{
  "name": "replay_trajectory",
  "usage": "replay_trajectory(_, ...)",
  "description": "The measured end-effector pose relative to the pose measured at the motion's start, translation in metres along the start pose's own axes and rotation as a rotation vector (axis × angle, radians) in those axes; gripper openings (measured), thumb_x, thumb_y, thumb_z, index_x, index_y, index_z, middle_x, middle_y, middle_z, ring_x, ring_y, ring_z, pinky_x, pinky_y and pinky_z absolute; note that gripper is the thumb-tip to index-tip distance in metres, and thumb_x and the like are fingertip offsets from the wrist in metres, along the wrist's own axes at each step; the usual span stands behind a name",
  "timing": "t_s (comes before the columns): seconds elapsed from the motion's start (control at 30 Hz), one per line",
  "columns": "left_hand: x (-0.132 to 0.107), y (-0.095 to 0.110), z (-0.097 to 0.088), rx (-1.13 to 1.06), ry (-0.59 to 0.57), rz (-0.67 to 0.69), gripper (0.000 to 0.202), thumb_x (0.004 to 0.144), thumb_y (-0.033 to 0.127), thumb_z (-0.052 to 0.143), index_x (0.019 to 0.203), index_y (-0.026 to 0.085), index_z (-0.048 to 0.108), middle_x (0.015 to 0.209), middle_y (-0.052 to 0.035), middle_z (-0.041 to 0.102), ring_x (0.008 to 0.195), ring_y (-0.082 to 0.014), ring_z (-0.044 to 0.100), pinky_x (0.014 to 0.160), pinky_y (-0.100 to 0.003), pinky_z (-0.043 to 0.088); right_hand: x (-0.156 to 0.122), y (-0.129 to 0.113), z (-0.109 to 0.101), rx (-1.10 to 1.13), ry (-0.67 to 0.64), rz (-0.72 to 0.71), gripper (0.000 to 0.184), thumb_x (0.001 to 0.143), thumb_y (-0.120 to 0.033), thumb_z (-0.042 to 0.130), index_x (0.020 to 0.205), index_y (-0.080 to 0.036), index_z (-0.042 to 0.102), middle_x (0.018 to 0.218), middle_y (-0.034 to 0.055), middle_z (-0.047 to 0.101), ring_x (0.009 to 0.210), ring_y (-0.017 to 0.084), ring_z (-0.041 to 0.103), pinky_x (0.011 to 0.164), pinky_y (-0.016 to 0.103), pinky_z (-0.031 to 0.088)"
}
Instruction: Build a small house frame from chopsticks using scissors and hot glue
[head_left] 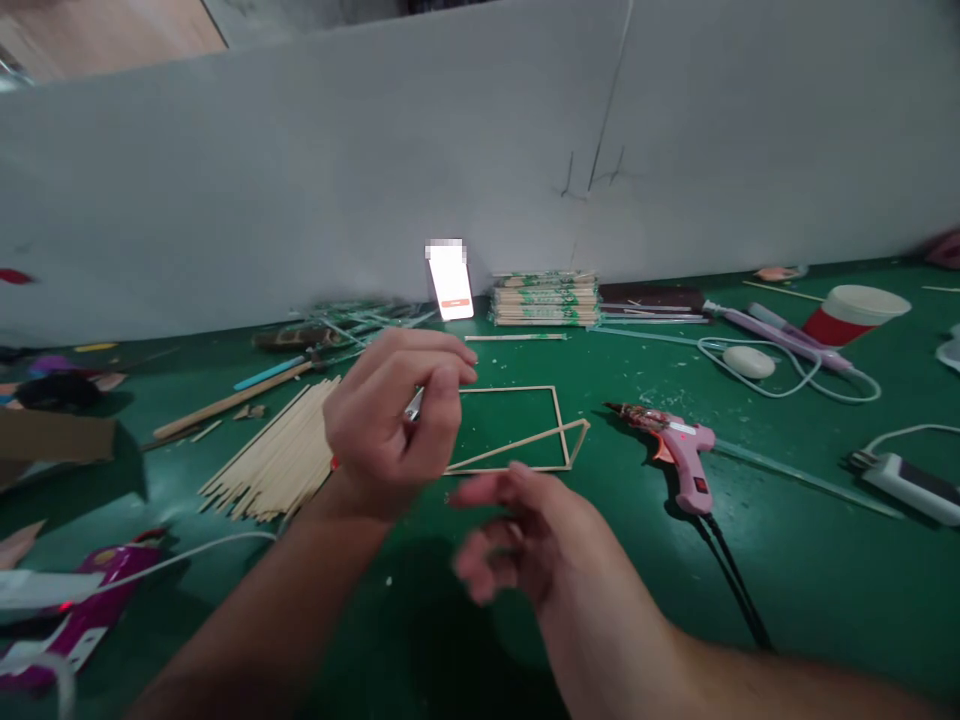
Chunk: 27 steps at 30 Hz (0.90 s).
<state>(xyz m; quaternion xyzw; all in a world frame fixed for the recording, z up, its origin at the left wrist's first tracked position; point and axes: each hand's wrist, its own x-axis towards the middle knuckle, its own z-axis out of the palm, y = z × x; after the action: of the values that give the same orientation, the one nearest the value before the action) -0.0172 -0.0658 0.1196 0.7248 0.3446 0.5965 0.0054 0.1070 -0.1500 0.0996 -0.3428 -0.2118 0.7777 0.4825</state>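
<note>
My left hand [394,415] is raised above the green table, fingers curled round a small metal tool with a red end; I cannot name the tool. Just right of it lies a frame of thin wooden sticks [559,435], a square with a triangle glued on. My right hand [517,545] hovers low in front of that frame, fingers loosely spread and blurred, holding nothing. A fan of loose wooden sticks [274,465] lies to the left of my left wrist.
A pink glue gun [679,450] with a black cord lies to the right. At the back stand a lit phone [450,280], a stack of packed sticks [545,298], a red cup [851,315] and a white divider wall [300,180]. A power strip [907,485] lies far right.
</note>
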Motion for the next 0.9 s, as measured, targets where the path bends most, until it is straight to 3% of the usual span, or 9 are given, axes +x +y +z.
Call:
replay_trajectory(0.07, -0.002, -0.003, 0.0, 0.045, -0.024, -0.019, 0.018, 0.088, 0.021, 0.051, 0.077, 0.019, 0.064, 0.075, 0.0002, 0.066, 0.069, -0.0119, 0.062, 0.067, -0.028, 0.051, -0.01, -0.011, -0.02, -0.258, -0.017, -0.202, 0.028, 0.085, -0.036, 0.054, 0.068, -0.019, 0.067, 0.063, 0.0007, 0.057, 0.046, 0.009, 0.048, 0.043, 0.022, 0.039)
replay_trajectory(0.13, -0.007, -0.004, 0.006, 0.075, -0.094, -0.069, 0.009, 0.084, 0.017, 0.057, 0.087, 0.018, 0.065, 0.077, 0.0, 0.067, 0.068, -0.0117, 0.063, 0.065, -0.026, 0.051, -0.012, -0.029, -0.041, -0.484, 0.014, -0.626, 0.021, 0.083, -0.027, 0.058, 0.065, -0.021, 0.067, 0.065, 0.001, 0.058, 0.053, 0.011, 0.05, 0.045, 0.024, 0.039)
replay_trajectory(0.2, -0.017, -0.004, 0.015, 0.075, -0.204, -0.051, 0.011, 0.08, 0.014, 0.061, 0.091, 0.018, 0.064, 0.081, -0.001, 0.068, 0.072, -0.0122, 0.064, 0.066, -0.024, 0.052, -0.007, -0.049, -0.062, -0.645, 0.215, -1.049, 0.016, 0.083, -0.022, 0.059, 0.07, -0.024, 0.068, 0.072, 0.0025, 0.059, 0.065, 0.015, 0.055, 0.05, 0.027, 0.041)
replay_trajectory(0.23, -0.023, -0.004, 0.02, 0.066, -0.276, -0.008, 0.011, 0.08, 0.013, 0.061, 0.09, 0.017, 0.063, 0.081, -0.0015, 0.068, 0.073, -0.0125, 0.064, 0.067, -0.025, 0.052, -0.002, -0.058, -0.073, -0.719, 0.307, -1.189, 0.014, 0.082, -0.02, 0.06, 0.072, -0.024, 0.068, 0.075, 0.0027, 0.059, 0.066, 0.016, 0.055, 0.051, 0.028, 0.041)
replay_trajectory(0.27, -0.03, -0.004, 0.025, 0.053, -0.33, 0.037, 0.01, 0.08, 0.013, 0.06, 0.089, 0.017, 0.063, 0.081, -0.0021, 0.068, 0.075, -0.0132, 0.064, 0.069, -0.026, 0.052, 0.004, -0.064, -0.083, -0.805, 0.368, -1.226, 0.01, 0.081, -0.019, 0.062, 0.075, -0.025, 0.067, 0.076, 0.0025, 0.059, 0.066, 0.016, 0.054, 0.051, 0.029, 0.041)
replay_trajectory(0.33, -0.042, -0.004, 0.034, 0.039, -0.416, 0.09, 0.013, 0.081, 0.014, 0.06, 0.093, 0.018, 0.062, 0.086, -0.0043, 0.069, 0.081, -0.0156, 0.064, 0.073, -0.029, 0.053, 0.015, -0.069, -0.1, -0.904, 0.425, -1.135, 0.01, 0.082, -0.02, 0.06, 0.087, -0.027, 0.065, 0.078, 0.0011, 0.058, 0.062, 0.015, 0.053, 0.051, 0.029, 0.042)
replay_trajectory(0.5, -0.057, -0.009, 0.046, 0.064, -0.504, 0.047, 0.023, 0.083, 0.016, 0.058, 0.106, 0.017, 0.06, 0.099, -0.0064, 0.068, 0.094, -0.0181, 0.062, 0.082, -0.034, 0.052, 0.035, -0.055, -0.12, -1.223, 0.261, -0.909, 0.017, 0.081, -0.021, 0.059, 0.098, -0.022, 0.061, 0.086, 0.0026, 0.06, 0.062, 0.012, 0.054, 0.054, 0.027, 0.044)
replay_trajectory(0.73, -0.057, -0.01, 0.049, 0.037, -0.56, -0.067, 0.015, 0.087, 0.019, 0.056, 0.1, 0.018, 0.064, 0.092, -0.0037, 0.07, 0.085, -0.0159, 0.063, 0.076, -0.03, 0.051, 0.044, -0.047, -0.124, -1.385, 0.134, -0.906, 0.012, 0.079, -0.019, 0.062, 0.091, -0.019, 0.062, 0.085, 0.0018, 0.061, 0.06, 0.009, 0.052, 0.056, 0.025, 0.045)
replay_trajectory(0.9, -0.059, -0.01, 0.05, 0.037, -0.566, -0.056, 0.013, 0.086, 0.018, 0.058, 0.097, 0.018, 0.065, 0.089, -0.0024, 0.07, 0.081, -0.0143, 0.063, 0.074, -0.028, 0.05, 0.044, -0.047, -0.126, -1.406, 0.101, -0.905, 0.006, 0.082, -0.017, 0.058, 0.085, -0.018, 0.063, 0.084, 0.0022, 0.061, 0.065, 0.009, 0.053, 0.056, 0.023, 0.044)
